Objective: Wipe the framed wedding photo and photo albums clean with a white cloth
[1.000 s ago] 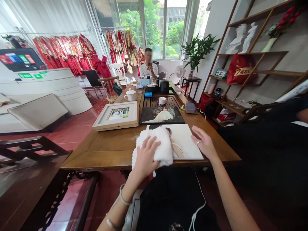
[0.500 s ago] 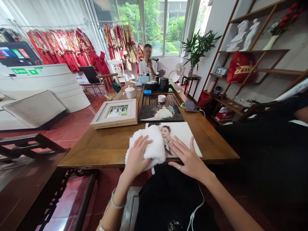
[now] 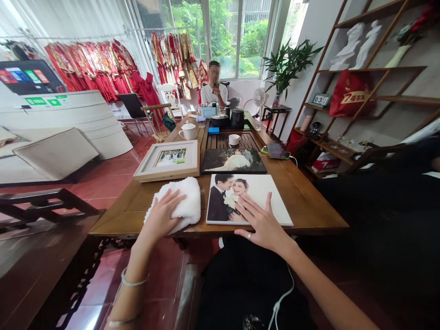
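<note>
A white-bordered wedding photo print [image 3: 261, 192] lies flat near the front edge of the wooden table [image 3: 309, 206]. My right hand [image 3: 261, 223] rests on its near edge with fingers spread flat, a ring on one finger. My left hand [image 3: 161, 217] presses flat on a folded white towel [image 3: 187, 201] that lies on the table just left of the print, clear of it. A darker photo print [image 3: 233, 160] sits beyond the white one, and a framed photo [image 3: 168, 160] lies to its left.
Farther down the table stand a white teapot [image 3: 188, 131], a cup [image 3: 234, 139], a black kettle [image 3: 237, 118] and a phone [image 3: 275, 150]. A person [image 3: 213, 89] sits at the far end. Shelves [image 3: 360, 91] line the right wall; red garments [image 3: 96, 73] hang at left.
My left hand slid the towel leftward off the print, uncovering the pictured couple. My right hand moved from the print's right side to its near edge.
</note>
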